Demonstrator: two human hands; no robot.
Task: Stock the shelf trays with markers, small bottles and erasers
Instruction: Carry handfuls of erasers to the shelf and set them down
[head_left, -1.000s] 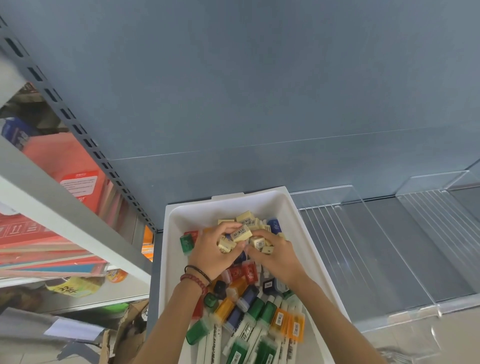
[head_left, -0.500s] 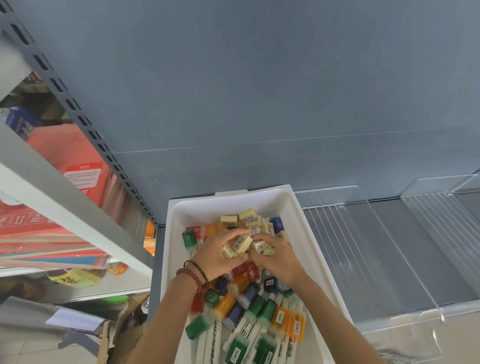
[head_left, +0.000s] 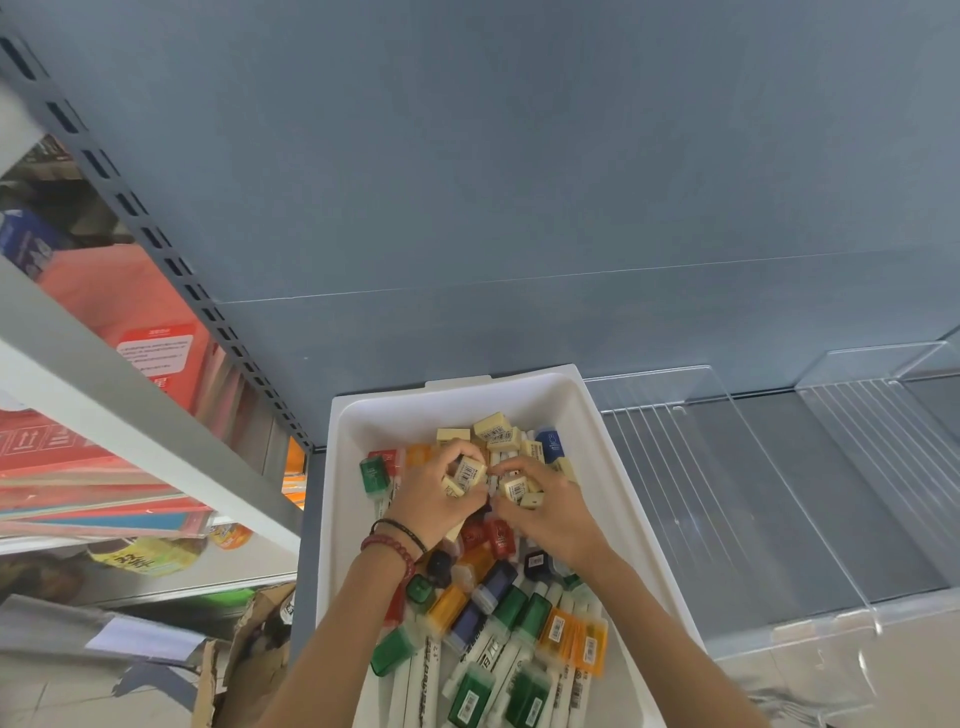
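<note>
Now gathering step: left hand (head_left: 428, 501), right hand (head_left: 553, 522) both curled round cream erasers (head_left: 470, 474) in white bin (head_left: 332, 519); next, probably carry to clear tray (head_left: 737, 467).

On the shelf (head_left: 763, 441), the bin (head_left: 457, 385) sits at the left end, with clear trays (head_left: 675, 467) to its right. In the bin, erasers (head_left: 498, 434) lie at the far end, small bottles (head_left: 498, 577) in the middle and markers (head_left: 519, 649) at the near end.

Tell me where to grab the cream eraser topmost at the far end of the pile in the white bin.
Pinch the cream eraser across its width, thumb and finger on the long side faces, coming from above; it lies atop the other erasers in the white bin, sides exposed.
</note>
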